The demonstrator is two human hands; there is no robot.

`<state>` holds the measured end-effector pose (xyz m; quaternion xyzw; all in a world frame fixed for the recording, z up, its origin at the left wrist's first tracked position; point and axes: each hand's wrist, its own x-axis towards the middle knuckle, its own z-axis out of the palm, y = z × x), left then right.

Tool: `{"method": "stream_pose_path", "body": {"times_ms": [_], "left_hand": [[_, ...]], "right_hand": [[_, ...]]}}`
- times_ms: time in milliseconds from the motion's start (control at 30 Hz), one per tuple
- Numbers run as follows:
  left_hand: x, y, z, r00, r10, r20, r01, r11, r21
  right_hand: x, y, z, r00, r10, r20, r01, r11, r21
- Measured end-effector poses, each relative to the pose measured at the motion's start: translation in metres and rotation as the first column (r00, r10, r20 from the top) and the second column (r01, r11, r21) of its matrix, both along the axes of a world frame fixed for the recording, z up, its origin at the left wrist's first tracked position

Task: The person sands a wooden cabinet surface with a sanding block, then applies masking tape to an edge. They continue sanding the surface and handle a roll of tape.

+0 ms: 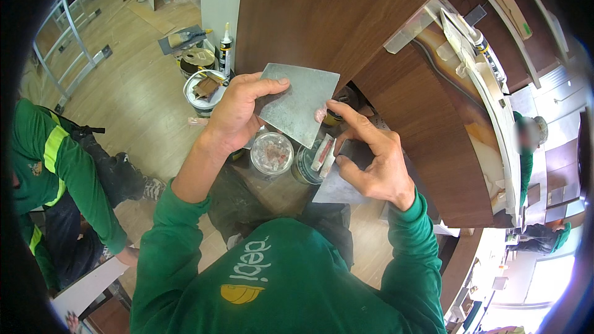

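My left hand (241,106) grips a flat grey metal spreader plate (301,102) by its left side, thumb on top. A lump of pink paste (320,114) clings to the plate's right edge. My right hand (376,162) has its index fingertip beside that lump, with the thumb lower down and apart. Under the right hand is a second grey metal plate (338,190); whether the fingers hold it, I cannot tell. Crumpled small tubes (323,153) lie over a metal can (304,167). Left of it stands a clear tub (272,154) with dried residue inside.
Dark wood panels (315,14) rise ahead and right. A white bucket (204,102), an open can (198,59), a brush (185,37) and a sealant cartridge (225,51) are ahead left. A co-worker (79,157) crouches left, near a ladder (74,46). Shelving (482,83) curves right.
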<state>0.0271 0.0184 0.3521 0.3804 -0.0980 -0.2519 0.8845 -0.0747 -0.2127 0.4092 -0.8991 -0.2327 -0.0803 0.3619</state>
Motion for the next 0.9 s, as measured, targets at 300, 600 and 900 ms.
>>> {"method": "stream_pose_path", "body": {"times_ms": [300, 600, 900], "left_hand": [[0.004, 0.002, -0.006, 1.0, -0.023, -0.004, 0.023, 1.0, -0.017], [0.013, 0.014, -0.021, 0.997, 0.048, -0.064, -0.054, 0.995, -0.082], [0.006, 0.039, -0.029, 0.995, 0.093, -0.037, -0.097, 0.99, -0.107]], "right_hand": [[0.002, 0.006, 0.0, 0.999, -0.017, -0.044, 0.015, 0.999, -0.052], [0.001, -0.003, 0.006, 0.986, 0.062, -0.157, -0.055, 0.997, 0.05], [0.044, -0.042, 0.03, 0.879, -0.377, 0.292, 0.417, 0.904, -0.089]]}}
